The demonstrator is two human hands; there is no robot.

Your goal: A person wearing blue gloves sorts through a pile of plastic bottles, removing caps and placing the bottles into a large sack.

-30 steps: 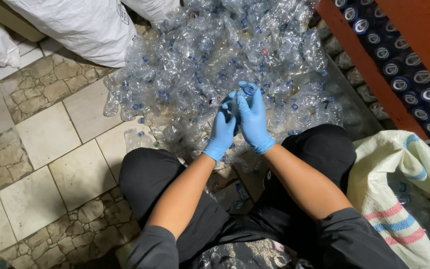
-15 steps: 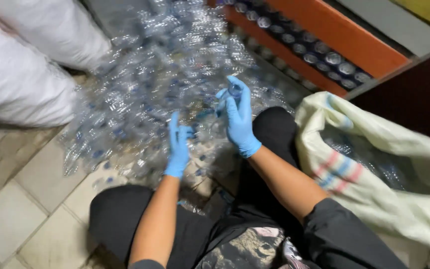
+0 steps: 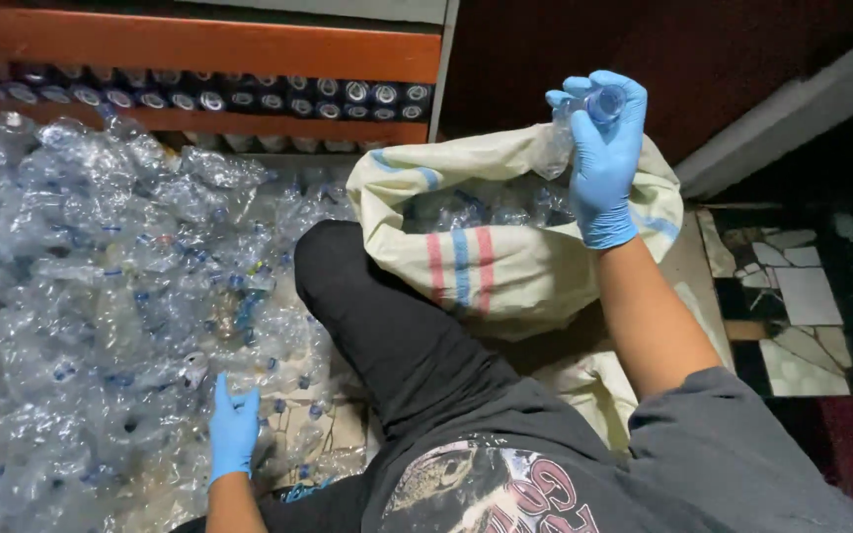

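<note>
With the right hand [image 3: 604, 163] pinching a crushed bottle [image 3: 575, 123] just above the sack [image 3: 505, 257], release it squarely over the mouth, while the left hand [image 3: 233, 429] rests spread on the bottle pile [image 3: 101, 276].

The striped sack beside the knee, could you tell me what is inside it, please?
The striped sack holds crushed clear plastic bottles, visible through its open mouth. How deep they go is hidden by the cloth. The right hand holds another bottle above it.

Row of cans [image 3: 199, 99] on orange shelf [image 3: 209, 44]
</note>
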